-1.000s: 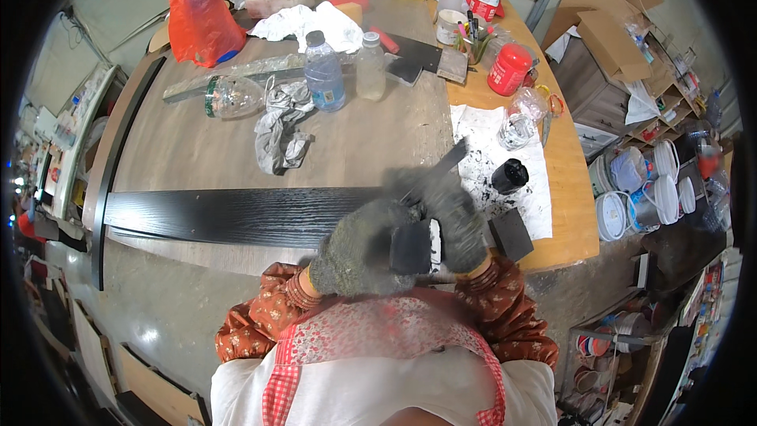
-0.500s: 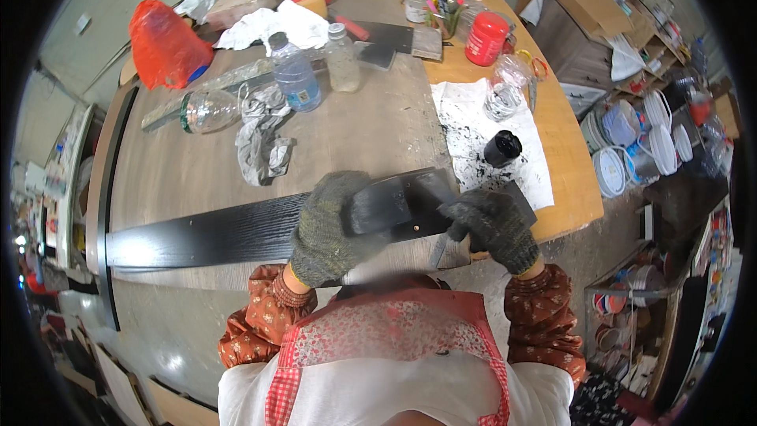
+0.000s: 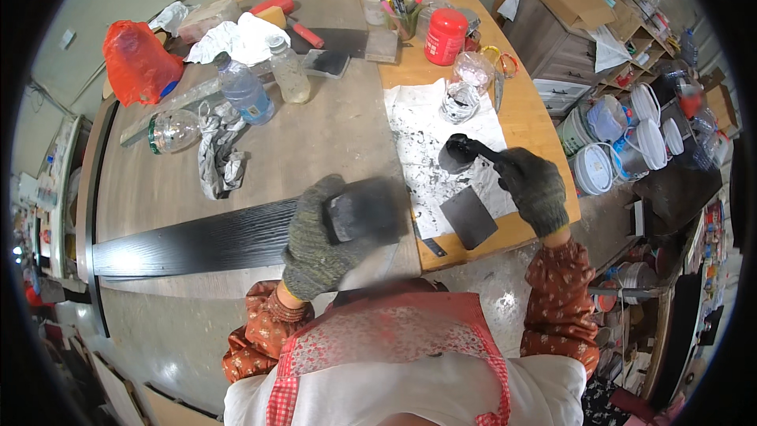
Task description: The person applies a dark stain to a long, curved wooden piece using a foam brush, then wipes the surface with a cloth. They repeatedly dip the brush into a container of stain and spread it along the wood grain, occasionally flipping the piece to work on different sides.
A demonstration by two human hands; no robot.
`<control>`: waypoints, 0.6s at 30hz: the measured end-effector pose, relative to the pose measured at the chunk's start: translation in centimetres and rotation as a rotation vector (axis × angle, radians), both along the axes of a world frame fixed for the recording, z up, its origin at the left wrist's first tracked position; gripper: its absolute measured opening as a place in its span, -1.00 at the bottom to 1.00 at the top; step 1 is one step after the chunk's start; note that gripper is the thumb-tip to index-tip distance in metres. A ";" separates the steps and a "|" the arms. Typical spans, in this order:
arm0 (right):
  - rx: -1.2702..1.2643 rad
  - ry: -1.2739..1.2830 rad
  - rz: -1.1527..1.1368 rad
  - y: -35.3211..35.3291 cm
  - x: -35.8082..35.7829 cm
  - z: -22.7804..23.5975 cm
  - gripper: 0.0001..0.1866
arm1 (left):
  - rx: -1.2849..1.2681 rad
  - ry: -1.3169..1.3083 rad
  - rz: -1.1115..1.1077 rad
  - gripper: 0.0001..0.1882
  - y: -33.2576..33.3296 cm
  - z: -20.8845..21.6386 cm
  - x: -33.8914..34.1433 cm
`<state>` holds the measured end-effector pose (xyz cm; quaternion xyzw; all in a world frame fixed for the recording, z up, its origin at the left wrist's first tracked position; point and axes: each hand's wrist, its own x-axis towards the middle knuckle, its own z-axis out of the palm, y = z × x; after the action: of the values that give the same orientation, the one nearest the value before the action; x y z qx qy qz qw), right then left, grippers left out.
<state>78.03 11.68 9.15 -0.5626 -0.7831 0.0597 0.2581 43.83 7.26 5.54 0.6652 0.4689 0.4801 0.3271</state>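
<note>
Left hand: In a dark knitted glove, the left hand (image 3: 319, 233) grips a dark block (image 3: 371, 213), fingers wrapped around its side, over the right-hand end of the board.
Right hand: Gloved to match, the right hand (image 3: 536, 189) closes on a slim black tool (image 3: 481, 148), its far end reaching the mouth of a small cup.
Black cup: The cup (image 3: 453, 162) stands on a white cloth (image 3: 410, 114) spattered with black; blackened as everything is there, the tool's tip may be inside or just at the rim.
Black board: The wood-grained board (image 3: 197, 238) lies along the near edge of the table (image 3: 315, 138), its right end hidden behind hand and block.
Around the cup: A dark square piece (image 3: 471, 218) lies nearer the worker, while a clear jar (image 3: 460, 102) and a red canister (image 3: 446, 35) stand beyond.
Step in hand: Apparently a visit to the cup, perhaps to load the tool with black.
Next move: It calls for a level, drip-free lift of the tool, with the block held steady.
</note>
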 end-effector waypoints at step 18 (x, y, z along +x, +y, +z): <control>-0.132 -0.392 0.395 10.7 2.6 -6.4 -0.78 | -0.085 0.362 0.183 -0.24 1.3 -0.9 11.6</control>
<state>80.59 22.43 2.78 -0.4154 -0.9070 0.0496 0.0480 55.43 8.61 4.61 0.6809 0.5983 0.3604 0.2205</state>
